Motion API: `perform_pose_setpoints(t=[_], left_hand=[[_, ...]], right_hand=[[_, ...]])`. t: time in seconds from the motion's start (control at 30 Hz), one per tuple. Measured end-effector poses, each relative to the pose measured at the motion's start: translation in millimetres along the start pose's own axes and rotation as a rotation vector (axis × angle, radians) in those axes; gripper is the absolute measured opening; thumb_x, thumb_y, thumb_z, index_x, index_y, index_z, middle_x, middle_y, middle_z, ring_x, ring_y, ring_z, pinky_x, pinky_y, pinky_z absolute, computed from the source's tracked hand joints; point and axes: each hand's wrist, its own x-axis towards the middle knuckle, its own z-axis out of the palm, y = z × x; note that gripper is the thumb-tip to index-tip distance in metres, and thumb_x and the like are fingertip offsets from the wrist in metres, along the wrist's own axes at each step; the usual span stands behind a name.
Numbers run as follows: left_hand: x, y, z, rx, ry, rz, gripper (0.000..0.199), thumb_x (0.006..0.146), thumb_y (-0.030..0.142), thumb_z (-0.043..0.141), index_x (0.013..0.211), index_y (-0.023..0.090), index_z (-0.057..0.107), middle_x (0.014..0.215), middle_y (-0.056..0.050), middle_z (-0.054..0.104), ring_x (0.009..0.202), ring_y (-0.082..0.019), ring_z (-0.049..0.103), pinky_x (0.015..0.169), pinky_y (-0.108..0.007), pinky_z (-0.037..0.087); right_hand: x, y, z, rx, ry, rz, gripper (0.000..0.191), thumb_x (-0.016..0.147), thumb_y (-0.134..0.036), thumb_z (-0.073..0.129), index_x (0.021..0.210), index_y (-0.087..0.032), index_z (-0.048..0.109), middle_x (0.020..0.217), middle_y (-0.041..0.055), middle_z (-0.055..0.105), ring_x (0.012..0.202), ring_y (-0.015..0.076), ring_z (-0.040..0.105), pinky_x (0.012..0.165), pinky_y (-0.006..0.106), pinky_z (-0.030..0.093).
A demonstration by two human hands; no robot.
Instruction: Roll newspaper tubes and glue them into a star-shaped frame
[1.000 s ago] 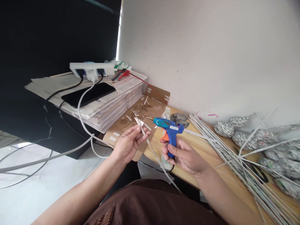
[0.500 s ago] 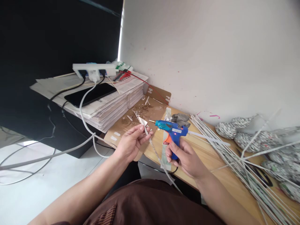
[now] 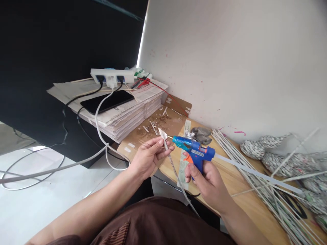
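Note:
In my right hand (image 3: 208, 183) is a blue glue gun (image 3: 195, 151) with an orange trigger, its nozzle pointing left. A long translucent glue stick (image 3: 258, 173) sticks out of its back end. My left hand (image 3: 150, 154) pinches a rolled paper tube (image 3: 176, 173) near its end, where a white triangular paper flap (image 3: 162, 133) stands up. The nozzle tip is at the flap's right edge; whether it touches cannot be made out. From my fingers the tube hangs down toward my lap.
Newspapers (image 3: 133, 119) are stacked at left, bearing a power strip (image 3: 112, 76) and a phone (image 3: 107, 102). Paper scraps lie on cardboard (image 3: 135, 139). Many paper tubes (image 3: 245, 170) and woven paper shapes (image 3: 251, 149) are on the wooden table (image 3: 230, 185). Cables (image 3: 97, 126) hang at left.
The glue gun's nozzle has come up to the paper flap, closing the earlier gap. The gun has tilted, and more of the glue stick shows behind it. The view has shifted slightly.

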Motion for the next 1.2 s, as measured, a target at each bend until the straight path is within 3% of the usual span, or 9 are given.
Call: perform_pose_setpoints(t=[0.2, 1.0, 1.2], left_hand=[[-1.9, -1.5, -1.5, 0.003, 0.003, -0.005, 0.009, 0.081, 0.015, 0.067, 0.088, 0.011, 0.07, 0.089, -0.01, 0.073, 0.08, -0.018, 0.072, 0.073, -0.024, 0.059], [-3.7, -3.7, -2.5, 0.002, 0.008, -0.016, 0.01, 0.082, 0.014, 0.065, 0.09, 0.011, 0.07, 0.088, -0.009, 0.073, 0.081, -0.019, 0.071, 0.074, -0.025, 0.059], [-3.7, -3.3, -3.3, -0.001, 0.018, -0.022, 0.009, 0.083, 0.013, 0.063, 0.089, 0.011, 0.07, 0.087, -0.009, 0.073, 0.08, -0.019, 0.071, 0.073, -0.024, 0.059]], right_hand=[[-0.8, 0.4, 1.7, 0.014, -0.024, 0.018, 0.033, 0.092, -0.042, 0.052, 0.113, -0.017, 0.055, 0.069, 0.0009, 0.057, 0.063, 0.0152, 0.055, 0.063, 0.029, 0.046], [-1.8, -1.5, 3.9, -0.24, 0.057, -0.073, 0.024, 0.092, -0.037, 0.053, 0.108, -0.02, 0.059, 0.066, 0.0, 0.056, 0.06, 0.017, 0.054, 0.062, 0.031, 0.044], [-1.3, -0.4, 4.3, -0.309, 0.067, -0.094, 0.032, 0.092, -0.034, 0.054, 0.121, -0.023, 0.057, 0.064, 0.0009, 0.058, 0.063, 0.02, 0.055, 0.062, 0.032, 0.042]])
